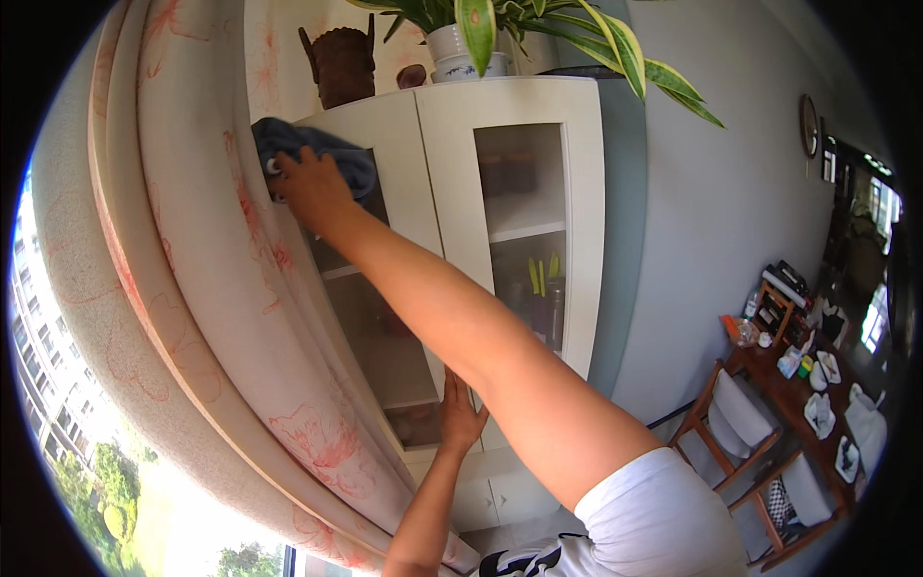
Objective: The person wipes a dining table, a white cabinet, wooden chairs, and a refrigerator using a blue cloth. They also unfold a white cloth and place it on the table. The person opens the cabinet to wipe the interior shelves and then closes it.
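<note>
A white cabinet with two glazed doors stands before me. My right hand reaches across to the upper left corner of its left door. Under that hand a dark blue cloth is pressed against the frame and glass, bunched beside the curtain. Lower down, my left hand rests with spread fingers on the cabinet front, by the seam between the doors; it holds nothing. Behind the right door's glass, shelves with a flask and some yellow-green items show dimly.
Floral curtains hang close on the left by a bright window. Atop the cabinet are a brown carved vessel and a potted snake plant with overhanging leaves. Chairs and a cluttered wooden table stand at the right.
</note>
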The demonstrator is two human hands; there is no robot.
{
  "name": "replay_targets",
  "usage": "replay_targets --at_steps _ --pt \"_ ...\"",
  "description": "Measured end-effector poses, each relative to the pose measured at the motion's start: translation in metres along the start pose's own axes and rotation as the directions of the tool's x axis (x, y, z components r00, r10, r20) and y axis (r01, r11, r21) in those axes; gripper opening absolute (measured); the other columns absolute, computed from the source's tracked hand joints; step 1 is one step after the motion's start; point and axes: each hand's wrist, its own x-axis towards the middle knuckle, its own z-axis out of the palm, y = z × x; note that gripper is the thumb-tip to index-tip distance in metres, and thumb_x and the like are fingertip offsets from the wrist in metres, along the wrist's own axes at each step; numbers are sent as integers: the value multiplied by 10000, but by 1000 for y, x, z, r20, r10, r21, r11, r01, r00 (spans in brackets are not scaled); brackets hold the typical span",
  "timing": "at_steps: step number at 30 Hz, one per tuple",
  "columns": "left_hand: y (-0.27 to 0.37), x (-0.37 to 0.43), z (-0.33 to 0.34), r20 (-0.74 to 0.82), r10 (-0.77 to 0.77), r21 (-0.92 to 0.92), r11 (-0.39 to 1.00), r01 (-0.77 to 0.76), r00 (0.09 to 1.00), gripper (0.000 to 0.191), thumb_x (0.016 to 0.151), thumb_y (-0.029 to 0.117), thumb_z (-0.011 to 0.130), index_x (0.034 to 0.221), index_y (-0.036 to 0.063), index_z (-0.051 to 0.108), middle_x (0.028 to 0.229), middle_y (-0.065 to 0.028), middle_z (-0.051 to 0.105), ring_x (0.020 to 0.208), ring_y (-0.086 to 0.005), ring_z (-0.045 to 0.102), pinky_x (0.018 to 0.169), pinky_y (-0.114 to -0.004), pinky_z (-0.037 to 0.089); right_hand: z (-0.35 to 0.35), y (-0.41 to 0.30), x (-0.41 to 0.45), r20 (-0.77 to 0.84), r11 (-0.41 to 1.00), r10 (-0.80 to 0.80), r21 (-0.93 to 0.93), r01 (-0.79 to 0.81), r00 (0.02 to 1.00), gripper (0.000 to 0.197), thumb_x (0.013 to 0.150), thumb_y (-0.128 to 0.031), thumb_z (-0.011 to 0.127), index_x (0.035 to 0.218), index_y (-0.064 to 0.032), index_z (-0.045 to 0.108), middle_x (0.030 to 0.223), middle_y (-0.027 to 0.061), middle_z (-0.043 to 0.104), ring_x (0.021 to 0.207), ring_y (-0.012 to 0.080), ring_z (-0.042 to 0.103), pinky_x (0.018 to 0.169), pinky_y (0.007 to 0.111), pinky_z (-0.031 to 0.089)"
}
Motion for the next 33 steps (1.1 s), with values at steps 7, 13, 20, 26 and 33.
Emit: replay_targets --at_steps 7,13,20,26,33 --pt "43 -2 -34 -113 -15 -15 1000 13 993 902 859 312 702 1515 -5 171 1569 -262 164 1438 -396 244 1112 -434 344 -28 36 -5 121 967 -153 -185 174 981 220 821 -231 631 1006 -299 729 1148 10 597 993 267 536 740 407 442" --pt "48 -6 -37 -107 -37 -8 999 37 994 915 846 301 716 1508 -28 176 1575 -256 149 1434 -389 257 1105 -419 357 -136 167 -52 -68 862 72 -497 -96 995 481 826 -131 587 1249 -358 606 1098 58 598 939 293 550 744 428 483" --pt "57 -5 -26 -143 -88 -34 996 84 986 976 822 311 744 1516 -24 145 1591 -243 87 1430 -401 256 1104 -404 364 -245 229 -191 4 812 404 -463 -356 915 617 784 -44 618 1319 -346 563 1090 105 573 927 343 531 761 443 512" --pt "64 -4 -16 -174 -135 -80 989 123 975 933 855 282 714 1525 -7 132 1592 -238 91 1460 -383 185 1164 -398 266 -269 155 -394 317 840 519 -364 -403 794 639 773 -38 649 1328 -343 562 1180 123 563 1002 341 522 853 424 507" --pt "126 19 -20 -357 49 117 993 -8 933 801 884 190 669 1527 47 213 1582 -230 160 1429 -449 217 1154 -500 240 -322 81 -583 770 885 428 -252 -391 473 471 872 -83 538 1249 -350 631 1207 112 566 1037 287 542 861 404 500"
